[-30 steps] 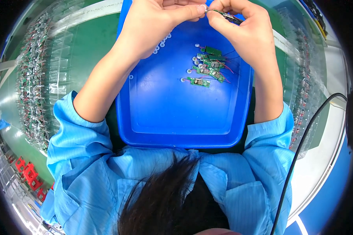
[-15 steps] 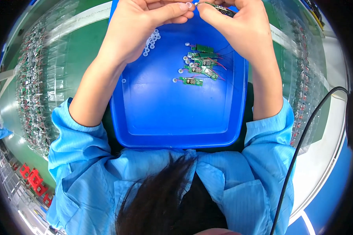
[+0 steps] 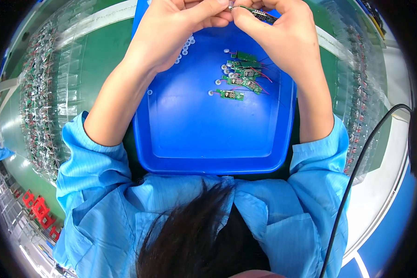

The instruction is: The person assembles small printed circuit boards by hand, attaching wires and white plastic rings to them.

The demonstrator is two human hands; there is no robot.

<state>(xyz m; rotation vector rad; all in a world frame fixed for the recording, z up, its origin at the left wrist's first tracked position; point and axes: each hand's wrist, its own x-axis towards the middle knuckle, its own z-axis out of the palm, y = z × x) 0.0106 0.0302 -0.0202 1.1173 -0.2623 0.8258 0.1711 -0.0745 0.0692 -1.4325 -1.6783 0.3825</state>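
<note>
Over the far edge of a blue tray (image 3: 208, 165), my two hands meet fingertip to fingertip. My left hand (image 3: 171, 30) pinches a small whitish ring (image 3: 230, 5), which is mostly hidden between the fingers. In my right hand (image 3: 285, 39) is a small circuit board (image 3: 263, 16) with a dark display, gripped between thumb and fingers. The ring touches or nearly touches the board's near end; I cannot tell which. Below the right hand lies a group of green circuit boards (image 3: 230, 95) with thin wires and small round parts. Loose white rings (image 3: 185, 47) sit beside my left wrist.
A single white ring (image 3: 149, 92) rests at the tray's left side. Clear plastic trays packed with wired parts (image 3: 39, 102) line the green table on the left, and more (image 3: 356, 102) stand on the right. A black cable (image 3: 352, 176) curves down at the right.
The ring in my left fingers has moved right, up to the end of the board in my right hand. The tray and its contents appear slightly shifted to the right.
</note>
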